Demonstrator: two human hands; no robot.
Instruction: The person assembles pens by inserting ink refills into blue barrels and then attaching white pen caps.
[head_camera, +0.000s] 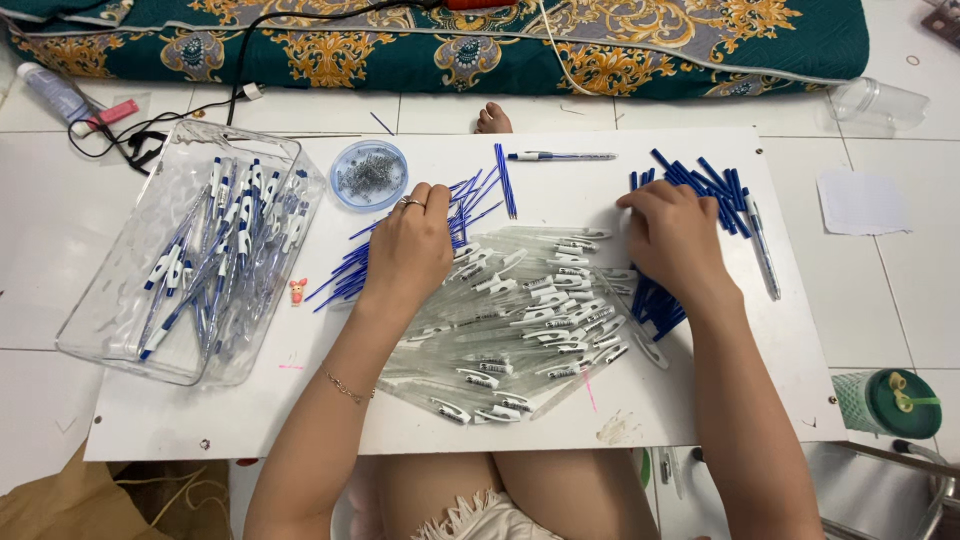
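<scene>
Looking down from your head camera, you see a white board (700, 400) lying across your lap with pen parts spread over it. Your left hand (408, 245) rests palm down toward the board's far left part, fingers curled over a fan of thin blue refills (345, 275) that spreads out to its left; whether it pinches any of them you cannot tell, since the fingertips are hidden. Your right hand (675, 235) lies palm down near the far right corner, fingers bent onto a pile of blue pen caps (700, 180); its grip is likewise hidden. Between your hands, across the middle of the board, sits a wide heap of clear pen barrels (530, 320) with white clips. More blue pieces (655, 305) show just under your right wrist. A small round blue dish (369, 175) holding little metal springs stands at the far edge, just beyond your left hand. One assembled pen (560, 156) lies along the far edge, and another (763, 245) lies near the right edge. A clear plastic tray (120, 330) full of finished pens overhangs the board's left edge. Beyond the far edge lies a patterned green mattress (800, 40), and off the near right corner stands a green cup (890, 400).
</scene>
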